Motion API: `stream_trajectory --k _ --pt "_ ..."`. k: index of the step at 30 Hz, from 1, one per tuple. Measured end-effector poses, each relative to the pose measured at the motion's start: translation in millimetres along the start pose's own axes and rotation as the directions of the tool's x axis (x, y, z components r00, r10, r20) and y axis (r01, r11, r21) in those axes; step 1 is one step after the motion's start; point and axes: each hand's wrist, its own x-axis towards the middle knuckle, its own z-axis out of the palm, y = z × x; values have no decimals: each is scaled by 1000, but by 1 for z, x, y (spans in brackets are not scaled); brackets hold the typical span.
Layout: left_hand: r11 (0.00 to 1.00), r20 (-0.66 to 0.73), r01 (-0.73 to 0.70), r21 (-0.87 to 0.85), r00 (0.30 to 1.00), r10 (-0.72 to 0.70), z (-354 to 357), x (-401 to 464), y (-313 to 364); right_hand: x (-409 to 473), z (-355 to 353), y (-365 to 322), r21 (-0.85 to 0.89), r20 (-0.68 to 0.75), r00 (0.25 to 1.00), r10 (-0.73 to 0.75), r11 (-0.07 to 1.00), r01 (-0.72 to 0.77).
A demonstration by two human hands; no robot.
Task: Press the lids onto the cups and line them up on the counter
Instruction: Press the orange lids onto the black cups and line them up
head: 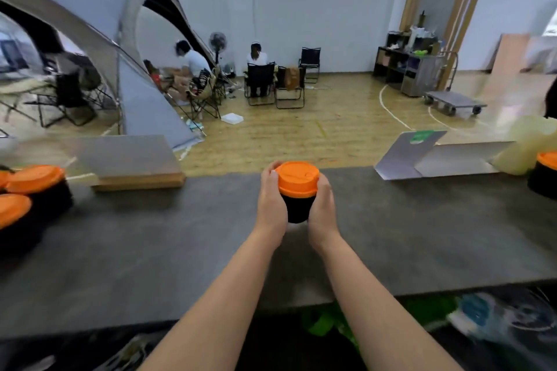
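Observation:
A black cup (296, 210) with an orange lid (297, 179) on top is held upright over the middle of the dark grey counter (168, 244). My left hand (272, 205) wraps its left side and my right hand (323, 208) wraps its right side. At the left edge stand black cups with orange lids (35, 178), close together. Another black cup with an orange lid (546, 175) stands at the far right edge, partly cut off.
A flat wooden board (132, 166) lies at the counter's back left. A folded grey card stand (434, 156) and a pale yellow container (527, 144) sit at the back right. Beyond the counter are a tent, folding chairs and seated people.

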Motion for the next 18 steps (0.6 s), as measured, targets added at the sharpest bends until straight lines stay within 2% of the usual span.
stream_trajectory --k 4,6,8,11,13,18 --pt "997 -190 -11 76 981 26 -81 9 15 -26 64 26 4 116 992 41 999 -42" --pt "992 -293 -35 124 954 70 -109 10 18 -40 85 38 23 124 990 69 997 -73" --pt "986 -336 -64 151 935 112 -128 8 18 -49 99 46 -42 90 992 94 995 -90" --pt "990 -271 -63 130 958 97 -146 3 11 -54 112 53 -159 45 997 56 986 -48" --pt "982 -190 -92 167 974 123 -155 0 6 -56 116 57 -214 67 998 -15 976 29" --pt "966 -74 -160 203 981 178 -164 -4 0 -56 114 62 -198 157 971 -180 958 209"
